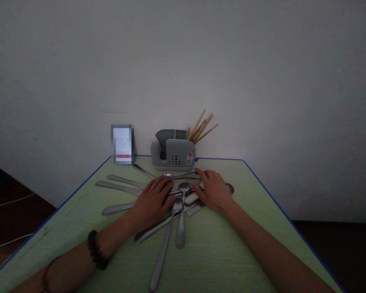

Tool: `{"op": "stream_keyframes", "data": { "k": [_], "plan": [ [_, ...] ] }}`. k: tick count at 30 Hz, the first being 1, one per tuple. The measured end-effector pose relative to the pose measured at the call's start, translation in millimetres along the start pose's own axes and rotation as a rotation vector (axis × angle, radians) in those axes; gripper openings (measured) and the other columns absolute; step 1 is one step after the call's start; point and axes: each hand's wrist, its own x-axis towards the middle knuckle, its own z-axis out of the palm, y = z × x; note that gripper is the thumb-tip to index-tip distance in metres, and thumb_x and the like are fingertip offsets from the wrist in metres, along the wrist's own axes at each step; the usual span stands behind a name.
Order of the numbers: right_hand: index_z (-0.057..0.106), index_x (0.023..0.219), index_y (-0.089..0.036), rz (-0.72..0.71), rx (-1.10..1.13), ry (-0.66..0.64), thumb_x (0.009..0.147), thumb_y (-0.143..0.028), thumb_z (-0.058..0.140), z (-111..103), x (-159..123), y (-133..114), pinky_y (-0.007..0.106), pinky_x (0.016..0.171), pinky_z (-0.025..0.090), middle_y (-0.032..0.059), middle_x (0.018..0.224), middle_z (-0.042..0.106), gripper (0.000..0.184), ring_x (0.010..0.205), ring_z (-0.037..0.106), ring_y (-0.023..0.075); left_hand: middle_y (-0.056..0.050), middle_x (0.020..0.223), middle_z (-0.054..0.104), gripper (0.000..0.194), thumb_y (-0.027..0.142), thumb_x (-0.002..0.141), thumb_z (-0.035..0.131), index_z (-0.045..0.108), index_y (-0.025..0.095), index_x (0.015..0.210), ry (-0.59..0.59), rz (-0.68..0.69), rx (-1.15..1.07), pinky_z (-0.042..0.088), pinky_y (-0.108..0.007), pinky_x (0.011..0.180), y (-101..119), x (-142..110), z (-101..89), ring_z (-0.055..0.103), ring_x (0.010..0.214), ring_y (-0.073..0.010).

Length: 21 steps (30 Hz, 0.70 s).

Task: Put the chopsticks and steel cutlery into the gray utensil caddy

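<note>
Spread over the left part of a heap of metal cutlery lies my left hand (154,201), palm down with its fingers apart. My right hand (215,189) rests flat on the heap's right side, fingers stretched out. Between the hands are a spoon (181,219) and a longer-handled spoon (165,252), both with handles toward me. Table knives (118,186) stick out on the left from under my left hand. A white spoon (192,198) lies by my right thumb. Another spoon bowl (230,188) shows beyond my right hand. My palms hide several pieces.
A grey cutlery holder (179,152) stands against the wall behind the heap, with chopsticks (203,126) leaning in its right compartment. To its left a phone-like screen (122,144), blurred, stands upright. The green table (232,252) has a blue edge.
</note>
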Motion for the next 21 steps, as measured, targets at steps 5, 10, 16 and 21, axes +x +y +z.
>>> {"op": "stream_keyframes", "data": {
  "k": [5, 10, 16, 21],
  "plan": [
    [0.045, 0.130, -0.014, 0.003, 0.051, -0.007, 0.093, -0.044, 0.034, 0.6, -1.0, 0.1, 0.040, 0.085, 0.039, 0.0145, 0.104, 0.060, 0.049, 0.095, 0.053, 0.0271, -0.008, 0.137, 0.045, 0.043, 0.042, 0.093, 0.036, 0.049, 0.021, 0.128, 0.017, -0.006, -0.020, 0.031, -0.047, 0.108, -2.0, -1.2, 2.4, 0.031, 0.133, -0.0256],
    [0.045, 0.129, -0.013, 0.014, 0.095, 0.036, 0.094, -0.041, 0.034, 4.7, -1.6, 2.2, 0.043, 0.095, 0.037, 0.0154, 0.115, 0.057, 0.047, 0.109, 0.049, 0.0268, -0.008, 0.145, 0.036, 0.046, 0.042, 0.093, 0.037, 0.043, 0.022, 0.134, 0.036, -0.020, -0.017, 0.030, -0.048, 0.109, -2.7, -2.0, 4.0, 0.023, 0.137, -0.0264],
    [0.045, 0.130, -0.013, 0.021, 0.136, 0.026, 0.094, -0.039, 0.034, 5.9, -1.2, 2.9, 0.042, 0.096, 0.039, 0.0156, 0.119, 0.056, 0.046, 0.109, 0.050, 0.0256, -0.008, 0.148, 0.032, 0.050, 0.045, 0.094, 0.032, 0.038, 0.023, 0.138, -0.039, 0.010, -0.013, 0.025, -0.047, 0.111, -2.6, -1.6, 2.9, 0.021, 0.138, -0.0248],
    [0.054, 0.121, -0.017, -0.047, 0.169, -0.022, 0.095, -0.041, 0.033, 6.0, -1.9, 3.5, 0.041, 0.096, 0.039, 0.0133, 0.118, 0.056, 0.041, 0.108, 0.051, 0.0230, -0.005, 0.148, 0.033, 0.054, 0.054, 0.091, 0.033, 0.038, 0.027, 0.138, -0.110, 0.025, 0.000, 0.022, -0.047, 0.111, -1.2, -3.0, -2.6, 0.019, 0.139, -0.0270]
  ]
}}
